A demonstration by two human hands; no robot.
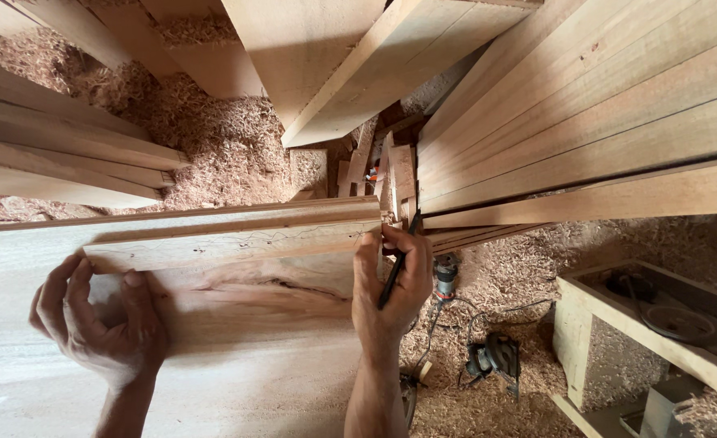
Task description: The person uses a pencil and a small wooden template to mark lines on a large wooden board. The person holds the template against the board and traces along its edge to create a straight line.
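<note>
L hand (103,324) flat, fingers spread, pins wood strip (229,245) on board (212,365). R hand (391,284) grips pencil (397,272) at strip end. Wavy line drawn across strip; marking looks nearly done.

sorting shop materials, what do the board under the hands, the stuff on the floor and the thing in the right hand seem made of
The board looks like bare, unfinished wood: pale, matt, with visible grain and a wavy drawn line. The floor litter seems to be wood shavings: loose, curly, tan flakes. The dark pencil in the right hand is slim and black; wood or plastic, I cannot tell. The left hand steadies the board.
</note>
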